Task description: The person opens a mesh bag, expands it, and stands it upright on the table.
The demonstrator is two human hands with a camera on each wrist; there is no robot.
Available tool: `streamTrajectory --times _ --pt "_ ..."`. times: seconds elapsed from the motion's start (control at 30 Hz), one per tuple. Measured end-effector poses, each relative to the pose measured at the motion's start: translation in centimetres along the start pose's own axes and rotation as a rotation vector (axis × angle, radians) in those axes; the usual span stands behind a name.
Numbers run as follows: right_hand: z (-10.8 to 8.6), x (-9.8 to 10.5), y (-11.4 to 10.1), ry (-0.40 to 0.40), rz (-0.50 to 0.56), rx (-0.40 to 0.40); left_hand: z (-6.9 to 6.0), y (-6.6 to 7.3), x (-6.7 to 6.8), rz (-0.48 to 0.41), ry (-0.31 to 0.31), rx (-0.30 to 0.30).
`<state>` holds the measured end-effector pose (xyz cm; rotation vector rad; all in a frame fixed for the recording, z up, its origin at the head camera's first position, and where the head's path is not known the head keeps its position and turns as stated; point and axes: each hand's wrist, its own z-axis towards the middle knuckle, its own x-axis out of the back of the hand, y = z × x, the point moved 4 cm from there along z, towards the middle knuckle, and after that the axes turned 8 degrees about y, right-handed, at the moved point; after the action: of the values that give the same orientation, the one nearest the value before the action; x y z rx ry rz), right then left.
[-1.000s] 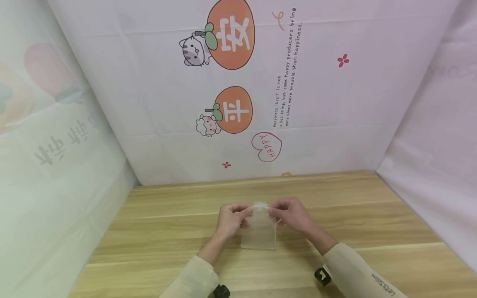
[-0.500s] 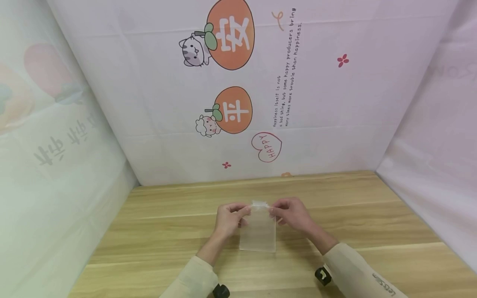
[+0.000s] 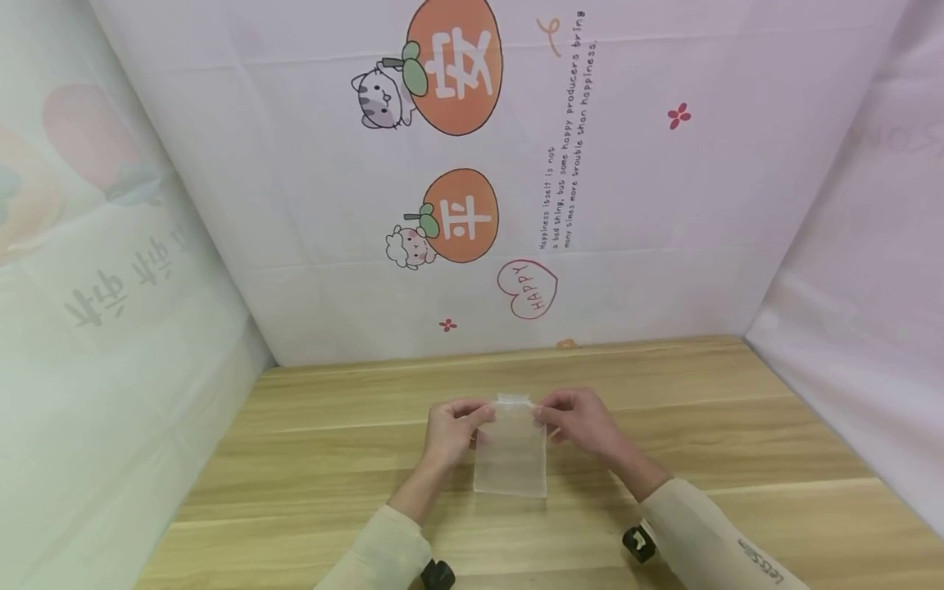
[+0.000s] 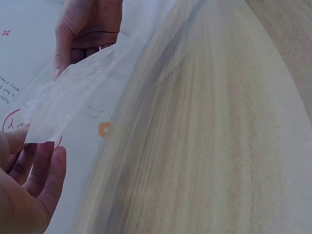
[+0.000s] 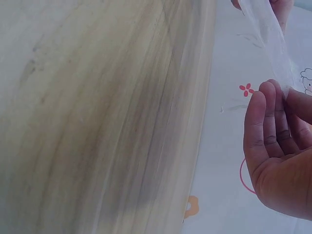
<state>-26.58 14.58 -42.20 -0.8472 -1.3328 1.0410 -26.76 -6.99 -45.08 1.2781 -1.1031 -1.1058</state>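
- Printed white sheet [image 3: 649,205]: it is the largest thing, and it stands behind the bag like a wall.
- Wooden table [image 3: 324,459]: it lies below the bag; I cannot be sure whether the bag's bottom edge touches it.
- Bag [image 3: 510,459]: it is thin, whitish and see-through, and it is between the two hands, with its gathered end pointing to the sheet. I judge that it is very light, soft and a little slippery, so it can fold or slide easily. A hard pull could perhaps tear or stretch the fine cloth.
- Left hand [image 3: 451,430]: it pinches the bag near its upper left corner, thumb against fingers.
- Right hand [image 3: 583,422]: it pinches the bag near its upper right corner, in the same manner.
- Ruffled mouth [image 3: 513,399]: it is the smallest part, at the top of the bag. The two corners just beside it seem to me the best places to hold, because the cloth is gathered there and gives firmer grip.
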Motion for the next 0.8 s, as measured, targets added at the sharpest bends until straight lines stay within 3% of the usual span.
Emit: streamTrajectory --times 0.4,0.5,0.6,0.8 --pt "0.2 0.0 0.1 0.002 0.052 -0.002 0.2 -0.2 0.2 -0.044 0.002 0.032" --pt "0.4 0.0 0.3 0.008 0.067 -0.013 -0.5 0.8 0.2 -0.041 0.005 0.041" --pt "0.4 0.0 0.4 0.018 0.085 -0.031 -0.6 0.9 0.1 -0.058 0.019 0.055" --pt "0.2 -0.1 0.7 0.020 0.167 -0.060 -0.1 -0.6 -0.1 -0.142 0.033 0.083"
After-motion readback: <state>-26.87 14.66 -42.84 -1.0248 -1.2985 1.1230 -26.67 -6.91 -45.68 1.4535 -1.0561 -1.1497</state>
